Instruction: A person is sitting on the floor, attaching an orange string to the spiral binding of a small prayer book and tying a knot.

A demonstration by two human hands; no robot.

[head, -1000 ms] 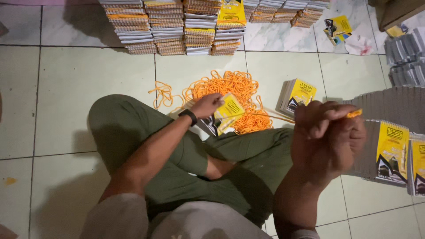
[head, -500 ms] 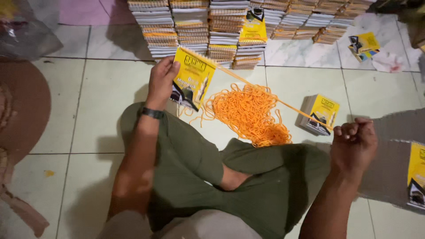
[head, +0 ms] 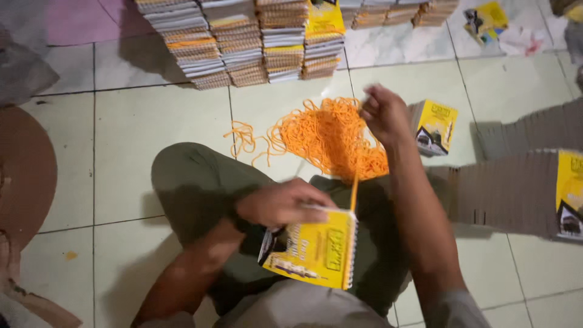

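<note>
- Left hand [head: 282, 203]: yours, gripping the booklet [head: 313, 252] by its top edge, over your lap at 6 o'clock.
- Right hand [head: 384, 112]: pinched shut on the orange cord [head: 353, 193] at 1 o'clock.
- Booklet: light, floppy; hold it near the spiral spine.
- Cord: soft, limp, likely to tangle.
- Cord pile [head: 331, 136]: loose at 12 o'clock.
- Stacks [head: 243, 45]: no containers seen.

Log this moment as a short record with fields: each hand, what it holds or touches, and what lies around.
left hand: resting on top of a yellow spiral-bound booklet held over the lap
right hand: raised, pinching an orange cord that runs down to the booklet's spine
floor ahead: loose pile of orange cords on pale tiles
right of pile: another yellow booklet lying apart
far edge: stacks of booklets in rows
posture: seated cross-legged
</note>
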